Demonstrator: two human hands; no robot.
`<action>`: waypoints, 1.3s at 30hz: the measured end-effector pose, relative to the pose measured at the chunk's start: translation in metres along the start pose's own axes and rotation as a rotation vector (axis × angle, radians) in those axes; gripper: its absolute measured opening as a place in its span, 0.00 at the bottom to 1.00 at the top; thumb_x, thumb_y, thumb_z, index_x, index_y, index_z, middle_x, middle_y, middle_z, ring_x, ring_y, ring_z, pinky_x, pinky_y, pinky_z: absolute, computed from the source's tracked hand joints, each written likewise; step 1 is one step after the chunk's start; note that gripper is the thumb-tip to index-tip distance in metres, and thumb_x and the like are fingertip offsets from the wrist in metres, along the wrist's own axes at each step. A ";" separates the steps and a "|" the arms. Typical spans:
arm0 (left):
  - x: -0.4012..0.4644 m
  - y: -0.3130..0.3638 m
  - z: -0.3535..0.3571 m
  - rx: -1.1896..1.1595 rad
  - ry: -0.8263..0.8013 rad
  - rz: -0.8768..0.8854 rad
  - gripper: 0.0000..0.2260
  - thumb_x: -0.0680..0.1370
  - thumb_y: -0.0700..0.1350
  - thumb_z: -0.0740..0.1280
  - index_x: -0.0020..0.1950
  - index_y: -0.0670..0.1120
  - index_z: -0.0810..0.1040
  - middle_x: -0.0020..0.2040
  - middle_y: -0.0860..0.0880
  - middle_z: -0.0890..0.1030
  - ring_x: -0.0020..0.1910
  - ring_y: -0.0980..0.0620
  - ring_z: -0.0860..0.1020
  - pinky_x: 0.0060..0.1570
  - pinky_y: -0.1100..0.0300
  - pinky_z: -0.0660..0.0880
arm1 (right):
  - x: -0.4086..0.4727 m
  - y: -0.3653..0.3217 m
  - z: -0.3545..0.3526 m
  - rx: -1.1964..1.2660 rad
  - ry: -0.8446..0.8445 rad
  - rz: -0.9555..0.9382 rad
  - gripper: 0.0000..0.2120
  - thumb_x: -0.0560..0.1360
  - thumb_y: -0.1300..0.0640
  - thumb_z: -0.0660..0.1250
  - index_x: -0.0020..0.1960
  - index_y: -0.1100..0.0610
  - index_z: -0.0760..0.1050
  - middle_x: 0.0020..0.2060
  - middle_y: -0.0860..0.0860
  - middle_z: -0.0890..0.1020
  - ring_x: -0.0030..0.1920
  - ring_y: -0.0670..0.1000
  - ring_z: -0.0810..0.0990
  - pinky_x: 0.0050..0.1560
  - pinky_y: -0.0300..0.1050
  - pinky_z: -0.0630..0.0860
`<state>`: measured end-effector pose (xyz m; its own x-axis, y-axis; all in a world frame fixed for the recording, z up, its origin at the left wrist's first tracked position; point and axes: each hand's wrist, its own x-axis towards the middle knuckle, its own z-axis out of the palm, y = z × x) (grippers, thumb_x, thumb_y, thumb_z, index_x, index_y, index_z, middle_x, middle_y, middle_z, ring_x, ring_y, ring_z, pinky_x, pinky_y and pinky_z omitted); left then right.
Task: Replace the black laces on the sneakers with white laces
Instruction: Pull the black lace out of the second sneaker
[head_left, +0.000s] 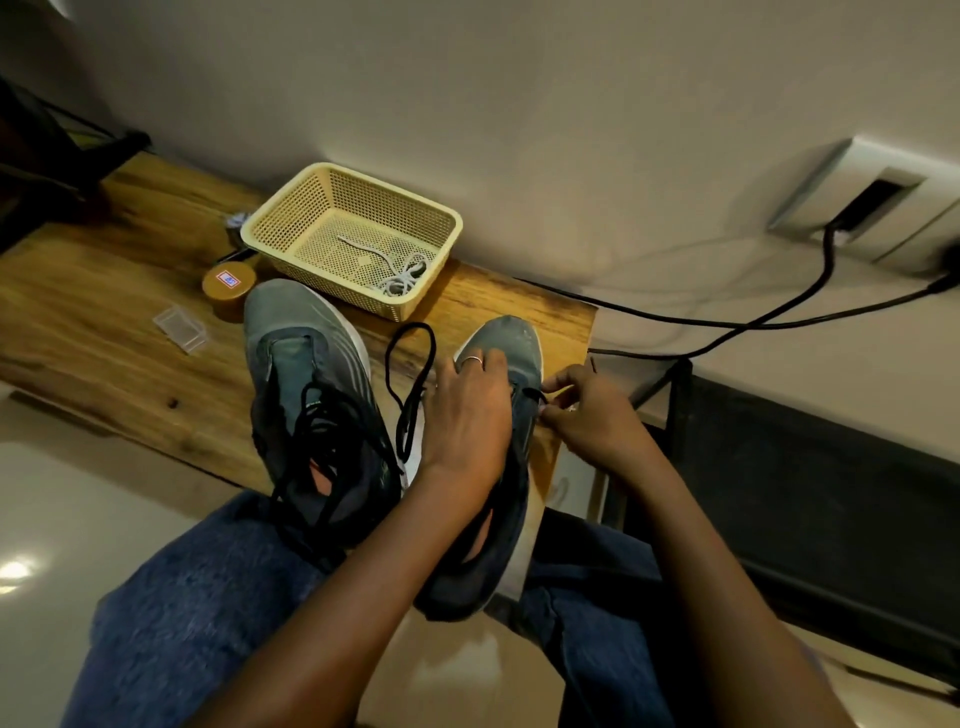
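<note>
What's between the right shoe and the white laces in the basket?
Nothing visible stands between the right shoe and the basket, only bare table. The white laces lie loose and uncovered inside. Both hands are busy: the left hand presses on the shoe, and the right hand pinches its black lace.

Matt grey cloth sneaker (511, 343) under the fingers; beyond them, grained wooden table (104, 291) and perforated plastic basket (291, 205).
</note>
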<state>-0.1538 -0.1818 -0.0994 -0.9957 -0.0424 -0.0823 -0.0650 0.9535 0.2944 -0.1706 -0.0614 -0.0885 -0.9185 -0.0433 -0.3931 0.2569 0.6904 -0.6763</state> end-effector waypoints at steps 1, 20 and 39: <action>0.000 0.000 0.000 -0.020 0.000 -0.017 0.10 0.81 0.40 0.57 0.63 0.43 0.67 0.62 0.43 0.74 0.64 0.42 0.67 0.54 0.51 0.70 | 0.000 0.000 0.000 -0.009 0.002 -0.007 0.10 0.76 0.59 0.67 0.57 0.57 0.73 0.50 0.55 0.78 0.50 0.55 0.79 0.53 0.54 0.78; 0.005 -0.006 -0.001 -0.326 -0.117 -0.160 0.13 0.82 0.48 0.55 0.59 0.41 0.72 0.59 0.42 0.76 0.64 0.43 0.67 0.61 0.53 0.63 | -0.001 -0.008 0.007 0.082 -0.043 -0.054 0.14 0.75 0.50 0.68 0.59 0.52 0.71 0.54 0.50 0.79 0.52 0.48 0.78 0.51 0.43 0.75; 0.011 -0.018 -0.001 -0.520 -0.055 -0.185 0.09 0.80 0.47 0.64 0.40 0.48 0.75 0.46 0.46 0.82 0.48 0.45 0.78 0.46 0.53 0.73 | -0.018 -0.010 0.023 -0.209 0.300 -0.105 0.06 0.72 0.57 0.70 0.40 0.59 0.80 0.38 0.56 0.82 0.42 0.55 0.81 0.40 0.47 0.76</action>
<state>-0.1635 -0.1999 -0.1044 -0.9605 -0.1667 -0.2226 -0.2765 0.6582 0.7002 -0.1497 -0.0844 -0.0888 -0.9917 0.0701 -0.1074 0.1179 0.8272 -0.5493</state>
